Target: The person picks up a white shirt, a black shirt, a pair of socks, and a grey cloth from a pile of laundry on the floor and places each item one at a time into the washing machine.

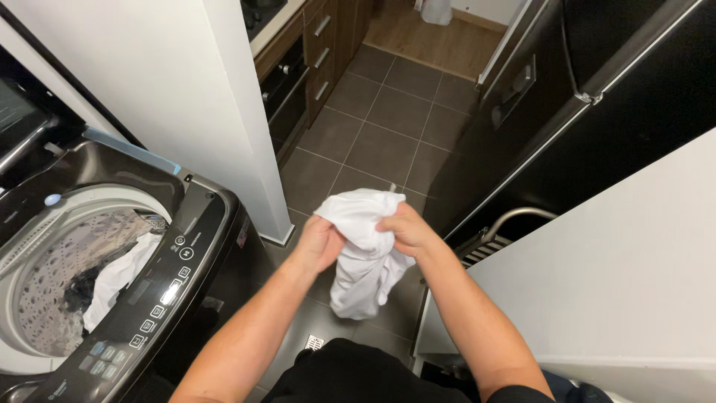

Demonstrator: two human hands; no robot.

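A bunched white garment (363, 254) hangs in front of me over the tiled floor. My left hand (319, 242) grips its left side and my right hand (406, 228) clamps its upper right part; both hands are closed on the cloth. To my left stands an open top-loading washing machine (201, 224) with a perforated drum that holds a white cloth (115, 280) and a dark item (78, 292).
A white wall pillar (224, 97) rises behind the washer. A dark fridge (567, 104) stands on the right above a white surface (634, 276). Wooden drawers (321, 45) and an oven line the far left of the brown tiled floor (388, 127). A floor drain (314, 342) lies below.
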